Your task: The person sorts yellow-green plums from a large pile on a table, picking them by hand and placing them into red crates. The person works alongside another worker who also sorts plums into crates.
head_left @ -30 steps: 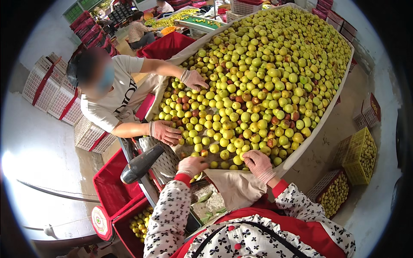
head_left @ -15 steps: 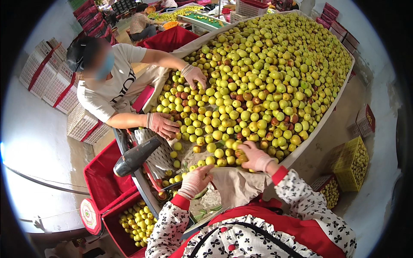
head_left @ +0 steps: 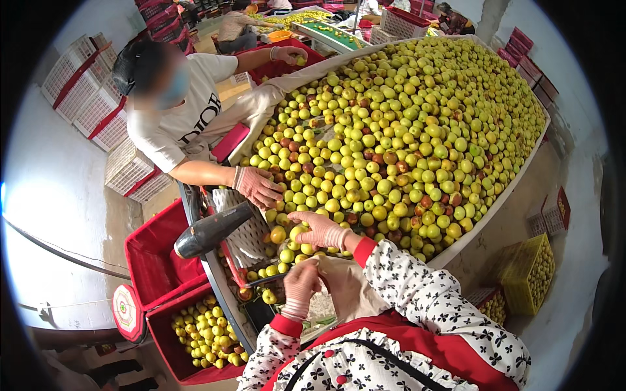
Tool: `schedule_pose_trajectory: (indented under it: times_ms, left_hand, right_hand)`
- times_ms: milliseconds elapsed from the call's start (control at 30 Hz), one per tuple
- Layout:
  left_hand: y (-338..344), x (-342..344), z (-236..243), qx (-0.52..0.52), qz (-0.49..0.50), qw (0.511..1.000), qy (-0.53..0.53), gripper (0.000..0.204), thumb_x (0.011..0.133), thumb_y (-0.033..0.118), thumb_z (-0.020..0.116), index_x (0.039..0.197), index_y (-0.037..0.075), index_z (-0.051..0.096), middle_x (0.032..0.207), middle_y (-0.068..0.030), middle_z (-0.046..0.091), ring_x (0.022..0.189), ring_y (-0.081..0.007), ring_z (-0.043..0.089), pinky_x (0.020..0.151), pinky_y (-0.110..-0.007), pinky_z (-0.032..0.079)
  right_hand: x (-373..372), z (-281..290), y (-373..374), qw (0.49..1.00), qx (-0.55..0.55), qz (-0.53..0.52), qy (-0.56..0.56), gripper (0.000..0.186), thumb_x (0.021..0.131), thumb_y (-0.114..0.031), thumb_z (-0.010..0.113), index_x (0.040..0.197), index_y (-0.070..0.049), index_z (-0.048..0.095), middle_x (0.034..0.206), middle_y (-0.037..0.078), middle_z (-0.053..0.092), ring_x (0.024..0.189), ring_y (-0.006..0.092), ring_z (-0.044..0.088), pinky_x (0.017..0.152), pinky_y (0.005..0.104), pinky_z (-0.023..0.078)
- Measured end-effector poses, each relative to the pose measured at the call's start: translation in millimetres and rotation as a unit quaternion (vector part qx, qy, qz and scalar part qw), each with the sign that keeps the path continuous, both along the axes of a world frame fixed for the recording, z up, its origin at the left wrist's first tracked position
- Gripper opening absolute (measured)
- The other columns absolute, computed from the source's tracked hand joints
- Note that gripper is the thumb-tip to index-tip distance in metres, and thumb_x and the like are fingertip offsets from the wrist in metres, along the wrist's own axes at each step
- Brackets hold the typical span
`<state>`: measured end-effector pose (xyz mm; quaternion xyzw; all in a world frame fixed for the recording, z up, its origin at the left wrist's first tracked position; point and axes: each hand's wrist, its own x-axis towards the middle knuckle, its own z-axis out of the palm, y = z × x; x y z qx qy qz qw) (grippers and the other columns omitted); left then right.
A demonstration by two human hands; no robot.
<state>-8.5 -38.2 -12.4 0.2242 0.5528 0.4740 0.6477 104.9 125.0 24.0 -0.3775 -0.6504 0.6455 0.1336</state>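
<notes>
A broad heap of round yellow-green jujubes, some with red-brown patches, covers the cloth-lined sorting table. At the heap's near left edge is my gloved right hand. Its fingers curve around jujubes beside the chute. Nearer to me, over the pale cloth, my gloved left hand has its fingers curled in; whether anything is inside is hidden. A few loose jujubes lie just left of it, by a dark bar. Both my hands wear thin pinkish gloves.
Across the table, a co-worker's gloved hand rests on the fruit; the other holds a jujube over a red bin. A black hair-dryer-shaped tool juts out left. Red bins stand below, one holding fruit. Yellow crate at right.
My right hand has swept left along the heap's near edge toward the chute. My left hand has shifted slightly right and down, its fingers more curled. The co-worker's far hand has lifted a jujube away.
</notes>
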Motion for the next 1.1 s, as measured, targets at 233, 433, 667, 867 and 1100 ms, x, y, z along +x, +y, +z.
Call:
schedule_pose_trajectory:
  times_ms: [233,433,667,867,1100]
  left_hand:
    - [28.4,-25.2,5.6,0.006,0.11,0.845,-0.522,0.04,0.098,0.042,0.06,0.126,0.014,0.062,0.112,-0.0069,0.069,0.094,-0.0241,0.067,0.067,-0.032,0.061]
    - [52.3,-7.3,-9.5,0.108,0.054,0.992,-0.042,0.035,0.094,0.013,0.066,0.126,0.002,0.055,0.098,-0.0098,0.064,0.067,-0.0119,0.058,0.053,-0.025,0.054]
    - [41.8,8.3,-21.2,0.165,-0.044,0.976,0.133,0.035,0.086,0.006,0.071,0.119,-0.002,0.063,0.091,-0.0037,0.066,0.077,-0.0091,0.061,0.071,-0.024,0.052]
    - [36.8,6.3,-12.2,0.186,-0.045,0.965,0.182,0.033,0.088,0.006,0.069,0.12,-0.002,0.062,0.096,-0.0055,0.067,0.078,-0.0081,0.061,0.065,-0.022,0.053]
    - [37.4,6.6,-7.4,0.179,-0.036,0.971,0.154,0.032,0.088,0.006,0.069,0.119,-0.001,0.061,0.096,-0.0049,0.066,0.071,-0.0082,0.06,0.059,-0.022,0.052]
  right_hand:
    - [10.0,26.3,-29.9,0.923,0.375,0.048,0.078,0.039,0.091,-0.025,0.067,0.126,-0.011,0.059,0.123,0.011,0.061,0.115,0.0287,0.06,0.098,0.0387,0.049]
    - [109.4,-36.5,36.8,0.719,0.555,-0.086,-0.409,0.056,0.08,-0.022,0.068,0.133,-0.017,0.052,0.133,0.011,0.049,0.135,0.0315,0.038,0.104,0.0452,0.04]
    - [35.2,-82.6,15.9,0.75,0.556,-0.109,-0.341,0.057,0.08,-0.018,0.063,0.135,-0.029,0.055,0.14,0.012,0.04,0.138,0.0364,0.03,0.108,0.0529,0.033]
    - [-1.1,-38.1,9.1,0.935,0.263,0.042,-0.235,0.08,0.083,-0.015,0.064,0.154,-0.027,0.03,0.143,0.016,0.043,0.135,0.0363,0.043,0.111,0.0423,0.039]
    - [86.4,1.9,102.7,0.804,0.448,-0.099,-0.378,0.053,0.085,-0.018,0.063,0.136,-0.015,0.049,0.136,0.014,0.052,0.125,0.0329,0.049,0.105,0.043,0.043]
